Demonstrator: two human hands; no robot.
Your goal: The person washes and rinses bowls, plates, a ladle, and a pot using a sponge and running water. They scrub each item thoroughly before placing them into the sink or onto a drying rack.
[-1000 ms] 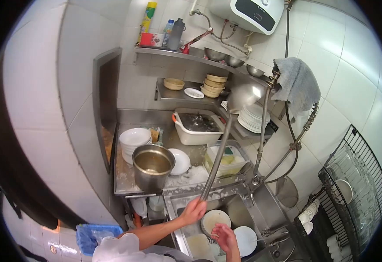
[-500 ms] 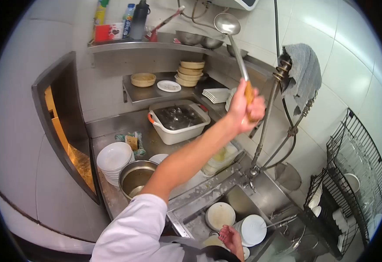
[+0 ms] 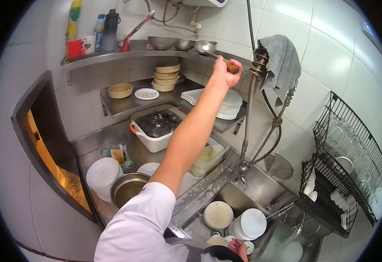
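Observation:
My left hand (image 3: 228,73), at the end of the outstretched arm, is closed around the wooden handle of a ladle (image 3: 205,47). The ladle's steel bowl is at the edge of the upper shelf (image 3: 134,54), beside the metal bowls (image 3: 162,42). Low in the view, my right hand (image 3: 239,249) hovers by the sink with loosely curled fingers and nothing visible in them; part of it is cut off by the frame. Nearest to it are a stack of white plates (image 3: 253,223) and small dishes (image 3: 249,247).
A white tub (image 3: 156,144) of dark items stands on the counter behind the arm. White bowls (image 3: 101,172) and a steel pot (image 3: 130,190) sit at left. The spray hose (image 3: 248,113), draped with a grey cloth (image 3: 280,65), rises beside my arm. A dish rack (image 3: 330,187) hangs at right.
My left hand has carried the ladle up and toward the shelf, tipping it from near upright to slanting away. The right hand has dropped lower, and the view has shifted.

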